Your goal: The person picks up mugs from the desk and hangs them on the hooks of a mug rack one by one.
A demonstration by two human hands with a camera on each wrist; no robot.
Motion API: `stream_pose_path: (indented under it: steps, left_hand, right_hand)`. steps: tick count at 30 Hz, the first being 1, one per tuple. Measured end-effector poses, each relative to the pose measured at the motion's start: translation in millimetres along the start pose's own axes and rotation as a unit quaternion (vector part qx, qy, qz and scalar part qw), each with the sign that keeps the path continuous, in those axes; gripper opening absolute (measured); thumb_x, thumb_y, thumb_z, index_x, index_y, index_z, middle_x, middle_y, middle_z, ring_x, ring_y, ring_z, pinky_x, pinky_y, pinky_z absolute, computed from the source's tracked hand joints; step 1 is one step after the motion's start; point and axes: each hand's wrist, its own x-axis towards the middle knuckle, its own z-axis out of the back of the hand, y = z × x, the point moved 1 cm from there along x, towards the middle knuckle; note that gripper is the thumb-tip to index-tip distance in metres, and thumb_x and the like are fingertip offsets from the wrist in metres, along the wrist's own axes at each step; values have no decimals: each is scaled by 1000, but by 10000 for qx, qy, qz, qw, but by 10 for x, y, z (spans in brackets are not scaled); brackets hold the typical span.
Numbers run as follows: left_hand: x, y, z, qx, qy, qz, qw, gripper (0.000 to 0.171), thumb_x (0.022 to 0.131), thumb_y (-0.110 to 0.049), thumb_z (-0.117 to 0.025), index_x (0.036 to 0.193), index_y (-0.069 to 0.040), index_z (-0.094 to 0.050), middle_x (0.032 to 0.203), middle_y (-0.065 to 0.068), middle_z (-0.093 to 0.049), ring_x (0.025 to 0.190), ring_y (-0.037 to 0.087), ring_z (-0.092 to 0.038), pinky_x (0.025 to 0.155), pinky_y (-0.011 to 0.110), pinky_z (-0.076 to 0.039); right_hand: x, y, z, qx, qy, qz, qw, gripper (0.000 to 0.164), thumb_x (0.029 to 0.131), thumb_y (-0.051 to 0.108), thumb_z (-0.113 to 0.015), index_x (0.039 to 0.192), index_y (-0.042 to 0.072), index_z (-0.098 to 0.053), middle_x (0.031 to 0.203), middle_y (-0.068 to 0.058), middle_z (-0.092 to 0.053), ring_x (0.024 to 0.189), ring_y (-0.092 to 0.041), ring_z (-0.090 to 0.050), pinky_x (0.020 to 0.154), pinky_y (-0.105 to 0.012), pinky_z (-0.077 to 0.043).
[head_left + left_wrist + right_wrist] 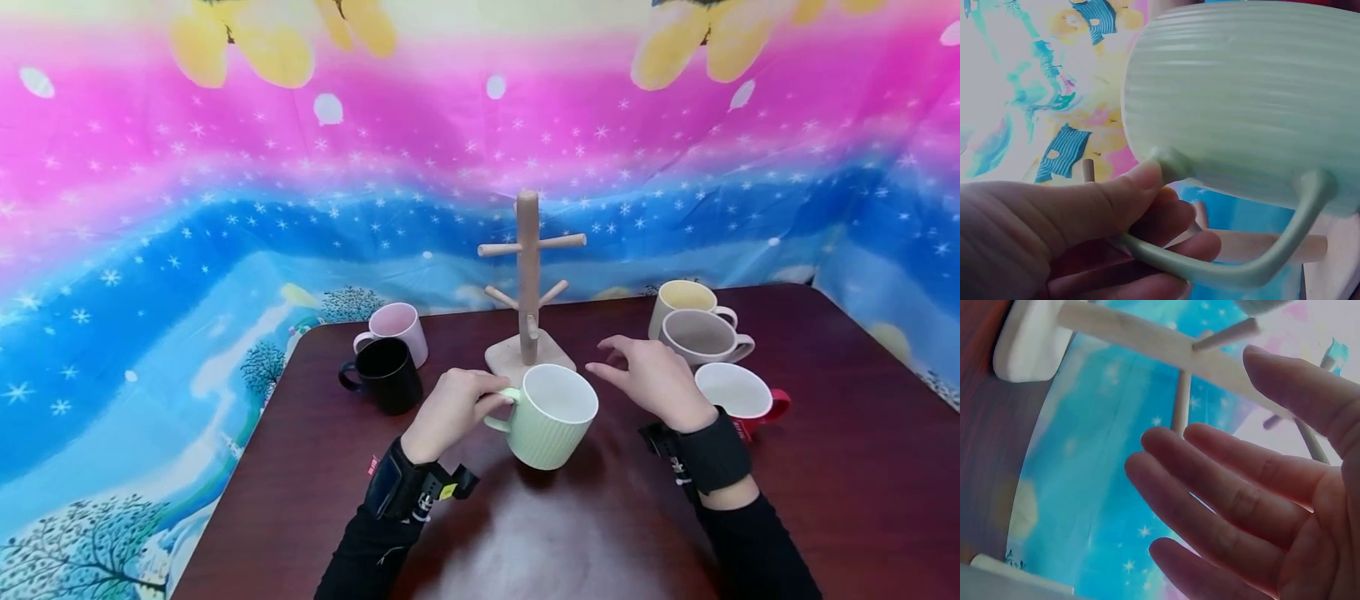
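Observation:
A pale green ribbed mug (551, 425) hangs tilted above the table, its handle on the left. My left hand (459, 408) grips that handle; up close in the left wrist view, the thumb presses the upper part of the handle (1241, 272) while fingers curl through the loop. To the right of the mug, my right hand (656, 379) is in the air with fingers loosely bent and nothing in them, as the right wrist view confirms. Just behind the mug stands a wooden mug tree (528, 283) with bare pegs on a square base.
A pink mug (401, 329) and a black mug (390, 379) stand on the left of the dark red table (300, 500). On the right are a yellow mug (660, 312), a grey-beige mug (701, 337) and a white mug (735, 392) with a red handle. A patterned cloth hangs behind.

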Motion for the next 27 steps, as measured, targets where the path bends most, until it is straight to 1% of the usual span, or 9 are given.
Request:
stream_pose_path:
  steps: [4,7,9,12,16,19,23,25,27]
  left_hand:
    - [-6,21,-4,2,-26,-65,10000,6,85,-18,-64,85,-14,-70,74,-5,-64,67,3,-54,64,15,-46]
    - [3,26,-3,2,47,-21,10000,8,85,-18,-65,87,-14,-71,77,-4,-66,68,3,-56,65,15,-48]
    - [5,31,-4,-26,85,17,10000,7,85,-18,-64,86,-14,-70,75,-4,-65,66,2,-54,63,15,-46]
    - [-2,42,-5,-137,103,133,9998,8,85,-19,-64,86,-14,-71,75,-4,-66,65,2,-53,63,14,-45]
    - [-7,63,12,-437,143,338,9984,14,86,-19,-63,94,-14,-73,81,-2,-70,65,1,-54,62,14,-42]
    - [-9,91,18,-772,249,576,9950,17,86,-19,-62,99,-13,-73,82,1,-71,65,1,-53,60,14,-40]
    - [0,122,17,-1060,365,817,9903,17,87,-20,-62,98,-14,-73,76,3,-69,63,3,-51,58,16,-39]
    - [0,134,10,-1228,471,993,9863,16,87,-21,-61,97,-15,-73,73,2,-68,63,8,-53,58,16,-39]
    - [-4,143,-1,-1487,625,1196,9796,15,88,-22,-61,94,-15,-73,71,2,-67,64,13,-57,57,17,-41]
  right_hand:
    - [-4,-68,55,51,63,-120,9999,40,84,34,-65,110,4,-64,84,-10,-70,74,-23,-65,60,-37,-49]
    - [-25,-135,106,107,162,-229,9995,41,84,34,-65,111,3,-63,85,-12,-70,72,-23,-64,58,-36,-48]
    - [-43,-159,134,142,197,-313,9992,42,85,34,-65,112,2,-62,86,-13,-70,71,-23,-64,57,-34,-47]
    - [-70,-169,145,214,238,-417,9986,44,85,35,-64,114,2,-61,88,-14,-69,71,-23,-63,56,-33,-47]
    - [-67,-156,135,173,223,-358,9990,44,85,36,-64,114,2,-61,87,-13,-69,71,-22,-63,55,-32,-46]
    - [-59,-139,117,106,193,-280,9994,43,85,35,-64,113,2,-62,86,-13,-70,70,-22,-63,55,-33,-46]
    - [-50,-122,98,25,162,-246,9996,41,85,34,-64,112,2,-62,85,-13,-70,70,-23,-63,55,-33,-46]
    - [-51,-116,92,-4,166,-251,9995,41,85,33,-64,112,2,-63,84,-13,-70,69,-23,-63,54,-33,-46]
    - [-57,-110,83,-13,189,-263,9995,41,85,33,-64,111,2,-63,84,-13,-70,69,-23,-63,53,-33,-45]
